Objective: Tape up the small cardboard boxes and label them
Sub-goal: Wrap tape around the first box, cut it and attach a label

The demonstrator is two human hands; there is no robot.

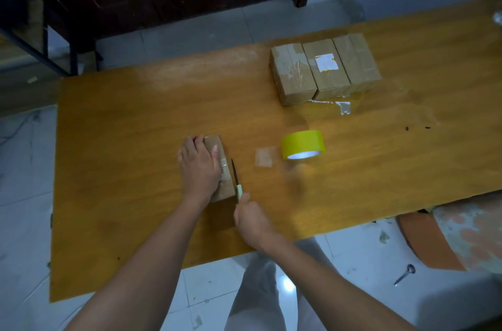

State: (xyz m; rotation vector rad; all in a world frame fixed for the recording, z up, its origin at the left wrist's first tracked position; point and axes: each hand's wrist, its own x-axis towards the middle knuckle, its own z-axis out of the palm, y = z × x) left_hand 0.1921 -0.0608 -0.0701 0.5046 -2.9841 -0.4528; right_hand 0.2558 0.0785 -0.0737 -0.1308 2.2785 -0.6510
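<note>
A small cardboard box (223, 167) with clear tape along its top lies on the wooden table (130, 140). My left hand (198, 167) presses flat on the box and covers most of it. My right hand (251, 218) grips a small knife (235, 177) with a pale green handle, its dark blade lying along the box's right edge. To the right stands a yellow tape roll (303, 144). A loose strip of clear tape (264, 157) lies between the box and the roll.
Three taped cardboard boxes (324, 67) sit side by side at the back right; the middle one bears a white label (326, 62). Tape scraps (342, 106) lie before them. A stool (448, 235) and a metal spoon (405, 277) are on the tiled floor at right.
</note>
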